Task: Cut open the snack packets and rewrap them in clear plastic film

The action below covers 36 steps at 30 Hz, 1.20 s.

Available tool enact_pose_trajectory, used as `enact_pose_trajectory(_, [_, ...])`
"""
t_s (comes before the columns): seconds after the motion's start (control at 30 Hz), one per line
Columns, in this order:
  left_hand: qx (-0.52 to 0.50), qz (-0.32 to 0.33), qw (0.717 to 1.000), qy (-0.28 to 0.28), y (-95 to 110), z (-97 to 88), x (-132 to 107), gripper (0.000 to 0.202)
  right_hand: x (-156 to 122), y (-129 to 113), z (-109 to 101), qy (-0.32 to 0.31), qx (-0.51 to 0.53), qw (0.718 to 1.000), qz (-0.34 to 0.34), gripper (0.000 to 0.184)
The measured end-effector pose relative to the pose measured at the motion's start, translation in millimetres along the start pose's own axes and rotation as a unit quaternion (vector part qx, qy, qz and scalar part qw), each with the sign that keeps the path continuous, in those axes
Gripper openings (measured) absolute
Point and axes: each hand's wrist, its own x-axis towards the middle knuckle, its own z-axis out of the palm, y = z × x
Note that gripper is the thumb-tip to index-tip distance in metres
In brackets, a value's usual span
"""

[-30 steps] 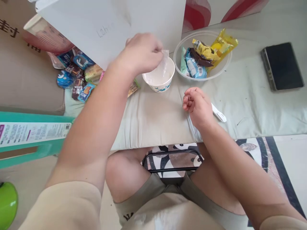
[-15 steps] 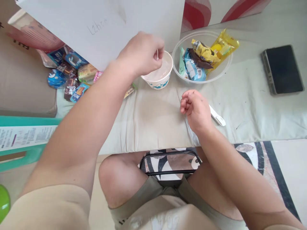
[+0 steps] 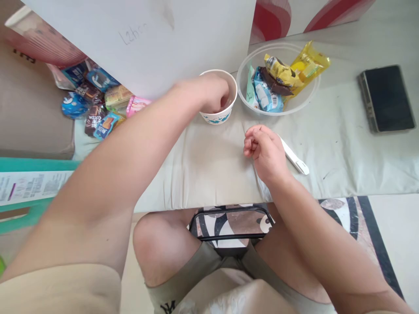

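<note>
My left hand point(image 3: 211, 92) reaches down into a small white paper cup with blue print point(image 3: 220, 116); its fingertips are curled inside the cup and hidden by the rim. What they hold cannot be made out. My right hand point(image 3: 263, 150) rests on the pale cloth point(image 3: 212, 161) in a loose fist, fingers curled, nothing visible in it. A white pen-like stick point(image 3: 294, 159) lies just right of that hand.
A clear plastic bowl point(image 3: 307, 102) of wrapped snacks stands right of the cup. More snack packets point(image 3: 94, 104) lie at the left under a large white board point(image 3: 147, 39). A dark phone point(image 3: 388, 98) lies far right. A panda-print bag point(image 3: 229, 222) sits between my knees.
My left hand, which held a thin clear wrapper above the cup, has dropped down into the cup. My right hand has stayed in place.
</note>
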Motion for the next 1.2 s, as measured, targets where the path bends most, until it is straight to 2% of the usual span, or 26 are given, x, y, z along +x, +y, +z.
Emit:
enact_pose_trajectory(0.03, [0.002, 0.008, 1.0, -0.014, 2, -10.8, -12, 0.012, 0, 0, 1, 0.0, -0.002, 1.0, -0.001, 0.02])
enact_pose_trajectory(0.07, [-0.007, 0.007, 1.0, 0.014, 3, -19.9, -25, 0.022, 0, 0, 2, -0.001, -0.005, 1.0, -0.003, 0.021])
enact_pose_trajectory(0.1, [-0.057, 0.008, 0.993, 0.107, 1, -25.9, -39, 0.026, 0, 0, 3, -0.003, -0.008, 1.0, -0.004, 0.022])
enact_pose_trajectory(0.17, [-0.148, -0.015, 0.946, 0.287, -10, -24.2, -69, 0.024, 0, 1, 5, -0.008, -0.014, 1.0, -0.003, 0.023])
enact_pose_trajectory(0.2, [-0.185, -0.052, 0.913, 0.359, -21, -16.1, -83, 0.021, -1, 2, 7, -0.01, -0.017, 1.0, 0.0, 0.023])
enact_pose_trajectory(0.23, [-0.208, -0.072, 0.893, 0.392, -33, -3.9, -95, 0.015, -2, 3, 8, -0.012, -0.02, 1.0, 0.002, 0.022])
enact_pose_trajectory(0.3, [-0.193, -0.147, 0.866, 0.437, -59, 27.8, -114, 0.007, -4, 6, 12, -0.015, -0.032, 0.999, 0.007, 0.021])
enact_pose_trajectory(0.33, [-0.164, -0.182, 0.86, 0.448, -71, 44.3, -119, 0.014, -5, 8, 13, -0.016, -0.039, 0.999, 0.009, 0.02])
enact_pose_trajectory(0.4, [-0.117, -0.213, 0.887, 0.393, -91, 72.0, -125, 0.034, -8, 12, 15, -0.02, -0.053, 0.998, 0.011, 0.02])
enact_pose_trajectory(0.43, [-0.109, -0.218, 0.902, 0.357, -97, 82.0, -126, 0.042, -10, 13, 16, -0.023, -0.058, 0.998, 0.01, 0.019])
enact_pose_trajectory(0.5, [-0.105, -0.216, 0.917, 0.319, -105, 94.3, -126, 0.049, -12, 16, 16, -0.028, -0.066, 0.997, 0.005, 0.018])
enact_pose_trajectory(0.7, [-0.137, -0.177, 0.917, 0.33, -104, 101.9, -133, 0.049, -13, 17, 16, -0.032, -0.091, 0.995, -0.005, 0.018])
enact_pose_trajectory(0.87, [-0.14, -0.173, 0.935, 0.276, -86, 90.2, -150, 0.038, -14, 14, 16, -0.037, -0.085, 0.996, -0.007, 0.017])
enact_pose_trajectory(0.97, [-0.13, -0.121, 0.946, 0.27, -68, 86.6, -164, 0.034, -15, 14, 14, -0.038, -0.084, 0.996, 0.0, 0.017])
enact_pose_trajectory(1.07, [-0.143, -0.008, 0.943, 0.299, -49, 98.7, -172, 0.024, -15, 14, 11, -0.042, -0.061, 0.997, 0.015, 0.016])
enact_pose_trajectory(1.13, [-0.186, 0.057, 0.927, 0.321, -37, 114.0, -171, 0.019, -16, 15, 8, -0.053, -0.026, 0.998, 0.039, 0.027])
enact_pose_trajectory(1.2, [-0.245, 0.076, 0.911, 0.323, -24, 131.3, -167, 0.023, -17, 15, 4, -0.076, 0.006, 0.994, 0.074, 0.042])
